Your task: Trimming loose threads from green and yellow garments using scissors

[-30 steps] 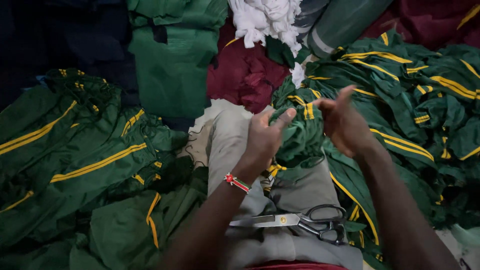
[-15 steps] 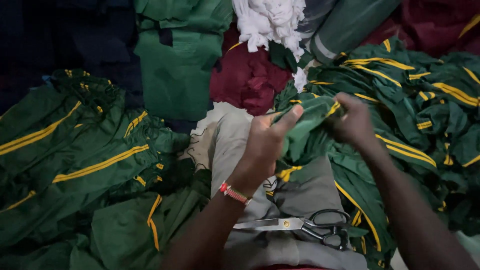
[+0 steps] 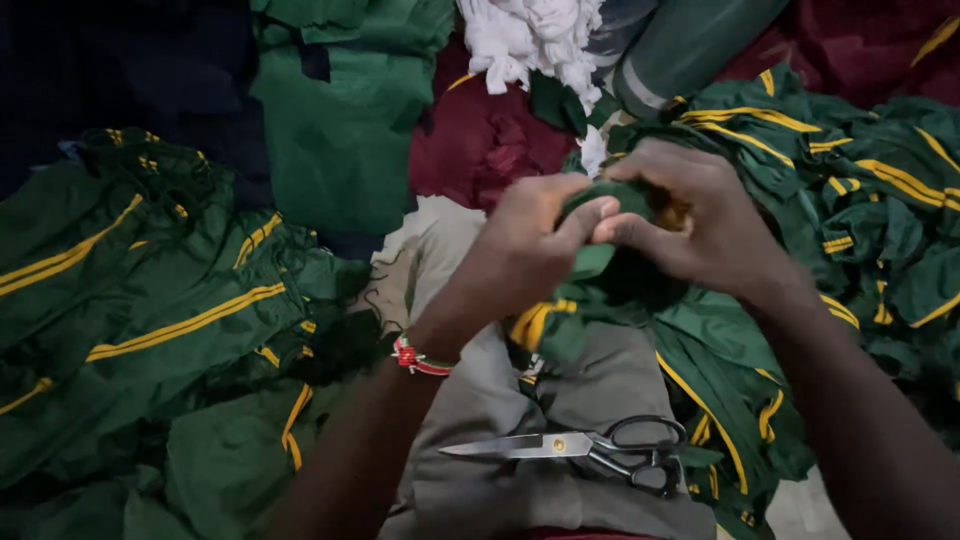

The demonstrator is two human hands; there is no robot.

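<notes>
A green garment piece with yellow trim (image 3: 610,262) sits bunched between two hands above the person's lap, its lower end trailing down onto the grey-trousered thigh (image 3: 600,385). The left hand (image 3: 525,250) closes its fingers on the near side of the bundle, thumb and forefinger pinching the cloth. The right hand (image 3: 700,220) curls over the top and far side, fingers wrapped round the same fabric, the two hands touching at the fingertips. One red and white beaded bracelet (image 3: 418,358) circles the left wrist.

One pair of scissors (image 3: 585,448), steel blades shut and black handles to the right, lies across the lap just below the hands, apart from both.

Two heaps of matching green garments with yellow stripes flank the person: one pile on the left (image 3: 150,330), another on the right (image 3: 850,200), the latter running under the right forearm. How many pieces each heap holds cannot be told. Beyond the hands, one maroon cloth (image 3: 480,140) lies in the middle, with one plain green garment (image 3: 340,130) to its left and one tangle of white fabric scraps (image 3: 530,40) at the top edge. One grey-green roll of material (image 3: 690,45) leans at the upper right, and more maroon cloth (image 3: 870,45) fills the top right corner.
</notes>
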